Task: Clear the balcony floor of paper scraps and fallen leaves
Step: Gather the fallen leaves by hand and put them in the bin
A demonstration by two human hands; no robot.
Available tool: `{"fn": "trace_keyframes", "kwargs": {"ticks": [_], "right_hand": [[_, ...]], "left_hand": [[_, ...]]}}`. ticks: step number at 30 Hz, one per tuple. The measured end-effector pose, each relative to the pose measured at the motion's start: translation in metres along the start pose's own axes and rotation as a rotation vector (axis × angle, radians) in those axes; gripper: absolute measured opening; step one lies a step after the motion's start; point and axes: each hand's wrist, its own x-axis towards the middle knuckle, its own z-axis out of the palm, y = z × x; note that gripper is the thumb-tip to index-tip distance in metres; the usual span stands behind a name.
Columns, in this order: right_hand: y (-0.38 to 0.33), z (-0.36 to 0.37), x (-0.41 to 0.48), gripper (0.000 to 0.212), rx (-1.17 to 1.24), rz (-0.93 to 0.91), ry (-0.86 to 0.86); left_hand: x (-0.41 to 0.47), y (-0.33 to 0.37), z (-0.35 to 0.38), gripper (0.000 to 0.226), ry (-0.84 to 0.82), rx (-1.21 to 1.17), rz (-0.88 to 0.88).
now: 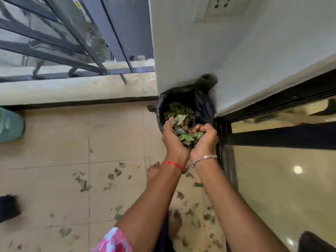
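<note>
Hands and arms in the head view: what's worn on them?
Left hand: thin red thread around the wrist, and a pink floral sleeve on the upper arm. Right hand: slim silver chain bracelet at the wrist. Both forearms are bare; no gloves or rings visible.

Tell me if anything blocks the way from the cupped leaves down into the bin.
Nothing visible does. Both hands, left and right, cup a pile of green leaves right over the open mouth of the black-bag-lined bin, which already holds leaves and has no lid.
</note>
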Motion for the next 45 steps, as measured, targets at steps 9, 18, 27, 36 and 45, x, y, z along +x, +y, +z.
{"fn": "trace_keyframes", "kwargs": {"ticks": [9,18,27,36,45], "right_hand": [[0.005,0.029,0.126,0.027,-0.441,-0.043,0.121],[0.001,0.023,0.148,0.035,-1.051,-0.125,-0.110],[-0.009,0.022,0.082,0.067,-1.828,-0.370,-0.549],[-0.044,0.057,-0.084,0.071,-2.424,-0.725,-0.797],[-0.067,0.017,-0.289,0.061,-2.424,-1.145,-1.386]], "left_hand": [[0.112,-0.002,0.029,0.059,-0.059,0.465,-0.088],[0.131,0.025,0.027,0.036,-0.002,0.852,-0.068],[0.063,0.065,0.021,0.046,-0.405,1.817,0.440],[-0.101,0.153,0.010,0.075,-0.230,2.504,0.523],[-0.346,0.180,-0.083,0.064,0.334,2.380,0.570]]}}
